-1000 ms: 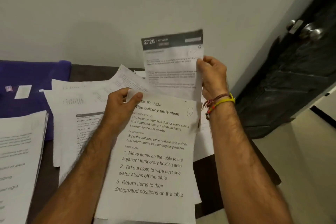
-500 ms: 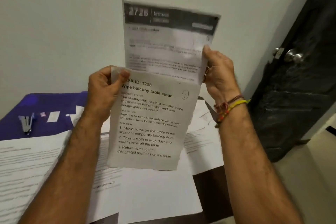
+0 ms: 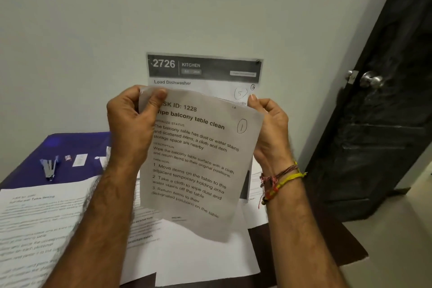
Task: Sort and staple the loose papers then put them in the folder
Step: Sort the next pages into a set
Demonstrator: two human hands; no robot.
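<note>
Two thin printed sheets (image 3: pixel 201 159) — left hand (image 3: pixel 131 128), right hand (image 3: pixel 271 128) pinching.

The front sheet (image 3: pixel 198 161) is thin matt white paper, slightly limp and curled along its top edge, printed in black. Behind it, the second sheet (image 3: pixel 203 72) is the same matt paper with a dark printed band. Below the front sheet, loose papers (image 3: pixel 46 229) are matt white too, lying on a dark, dull tabletop (image 3: pixel 327 243). Left of the front sheet, the folder (image 3: pixel 77 145) is smooth purple plastic with a faint sheen, and the stapler (image 3: pixel 49 168) on it is shiny metal. Right of the front sheet, the door (image 3: pixel 378 135) is dark grained wood with a polished metal knob (image 3: pixel 369 79).
</note>
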